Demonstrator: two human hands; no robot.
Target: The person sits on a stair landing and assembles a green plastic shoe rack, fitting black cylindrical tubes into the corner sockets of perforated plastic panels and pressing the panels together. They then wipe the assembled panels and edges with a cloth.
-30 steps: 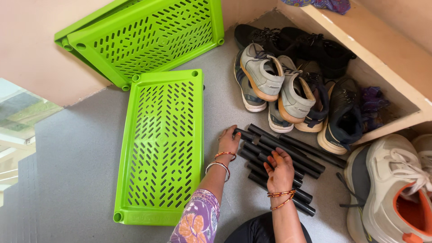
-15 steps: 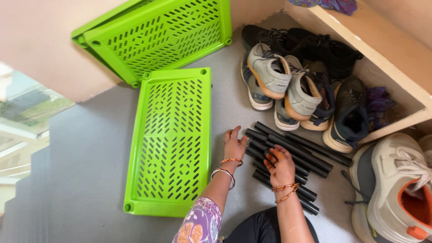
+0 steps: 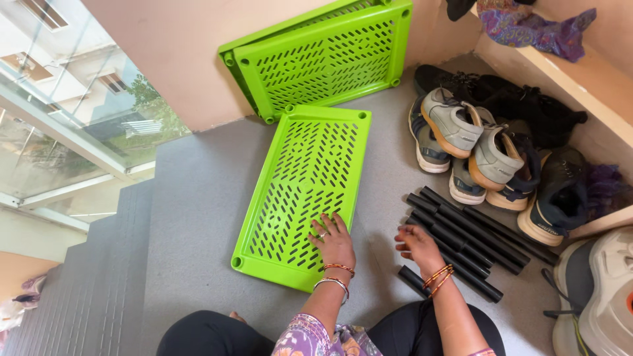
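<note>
Green tray [image 3: 300,191] under left hand [image 3: 335,240]

Under my left hand [image 3: 336,242] the lime-green shelf panel [image 3: 303,191] looks like moulded plastic, slotted, with a slight sheen. By my right hand [image 3: 417,247], the black tubes [image 3: 475,247] at three o'clock read as smooth, matt plastic. I see rough matt grey floor [image 3: 198,217], and suede-like grey shoes [image 3: 461,132] at one o'clock.
</note>
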